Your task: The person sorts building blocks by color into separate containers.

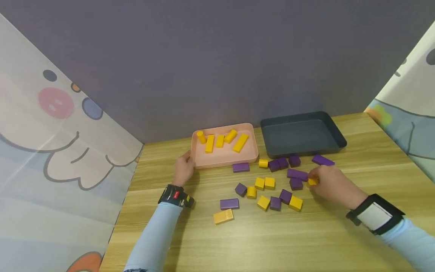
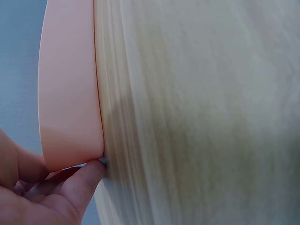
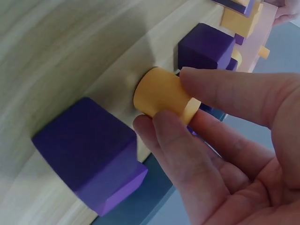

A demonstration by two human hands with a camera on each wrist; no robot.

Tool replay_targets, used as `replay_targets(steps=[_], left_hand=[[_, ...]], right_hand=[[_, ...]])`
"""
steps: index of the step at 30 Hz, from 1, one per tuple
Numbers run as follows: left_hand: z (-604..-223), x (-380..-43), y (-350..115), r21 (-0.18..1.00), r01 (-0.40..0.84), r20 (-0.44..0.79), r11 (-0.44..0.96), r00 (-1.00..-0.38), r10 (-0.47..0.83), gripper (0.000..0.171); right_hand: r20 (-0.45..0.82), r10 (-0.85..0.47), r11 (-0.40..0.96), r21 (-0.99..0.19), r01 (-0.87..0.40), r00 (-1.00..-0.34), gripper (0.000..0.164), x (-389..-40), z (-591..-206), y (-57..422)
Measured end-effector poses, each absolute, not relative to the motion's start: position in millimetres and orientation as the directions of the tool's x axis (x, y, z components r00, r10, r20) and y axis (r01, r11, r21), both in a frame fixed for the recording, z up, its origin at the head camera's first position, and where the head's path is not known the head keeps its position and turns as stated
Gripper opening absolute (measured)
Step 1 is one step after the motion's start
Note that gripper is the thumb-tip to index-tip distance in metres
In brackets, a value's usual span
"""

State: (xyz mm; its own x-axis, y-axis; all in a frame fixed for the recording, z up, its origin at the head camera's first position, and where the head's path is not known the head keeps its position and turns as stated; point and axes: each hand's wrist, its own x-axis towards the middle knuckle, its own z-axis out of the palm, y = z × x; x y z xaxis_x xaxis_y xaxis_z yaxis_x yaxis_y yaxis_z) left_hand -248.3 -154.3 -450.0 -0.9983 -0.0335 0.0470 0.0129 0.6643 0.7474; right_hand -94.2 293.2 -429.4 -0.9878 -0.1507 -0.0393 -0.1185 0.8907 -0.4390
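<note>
My left hand (image 1: 184, 170) is at the left end of the pink tray (image 1: 222, 159), gripping its wall with thumb and fingers; in the left wrist view the thumb lies low at the tray's corner (image 2: 72, 93). Yellow blocks, some long and some cylindrical, lie in this tray, such as a long one (image 1: 240, 142). On the right, my right hand (image 1: 331, 185) pinches a short yellow cylinder (image 3: 157, 91) between thumb and fingertips, close over the wood. Purple pieces surround it: a long block (image 1: 297, 175), a cube (image 1: 296, 184) and another long block (image 1: 323, 160).
The dark grey tray (image 1: 302, 135) stands at the back right, with nothing in it. Between the hands, yellow and purple pieces are scattered, among them a purple block (image 1: 229, 204) and a yellow block (image 1: 223, 217). A grey wall (image 1: 217, 64) rises behind the table.
</note>
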Motion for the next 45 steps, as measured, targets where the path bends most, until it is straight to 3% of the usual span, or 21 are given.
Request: replay_targets(steps=[10,18,30,45], left_hand=[[-448.9,-249.8,-152.1,0.754,-0.002,0.018,0.657,-1.000,-0.024,0.047],[-449.2,-247.6,-154.7,0.744,-0.018,0.022,0.668,-0.998,-0.051,0.047],[-448.0,-245.5,-152.6,0.764,-0.014,0.028,0.645,-0.998,-0.055,0.046],[-451.2,-247.1,-151.1,0.760,-0.008,0.034,0.650,-0.998,-0.052,0.046]], right_hand=[[0.103,-0.130,0.887,-0.433,-0.162,-0.986,0.026,-113.2,-381.8,285.9],[0.119,-0.180,0.844,-0.491,-0.215,-0.976,0.031,-172.4,-343.3,233.8],[0.018,-0.236,0.838,-0.502,-0.213,-0.972,0.040,-247.9,-371.8,166.5],[-0.103,-0.257,0.859,-0.480,-0.178,-0.961,0.033,-274.8,-402.9,162.8]])
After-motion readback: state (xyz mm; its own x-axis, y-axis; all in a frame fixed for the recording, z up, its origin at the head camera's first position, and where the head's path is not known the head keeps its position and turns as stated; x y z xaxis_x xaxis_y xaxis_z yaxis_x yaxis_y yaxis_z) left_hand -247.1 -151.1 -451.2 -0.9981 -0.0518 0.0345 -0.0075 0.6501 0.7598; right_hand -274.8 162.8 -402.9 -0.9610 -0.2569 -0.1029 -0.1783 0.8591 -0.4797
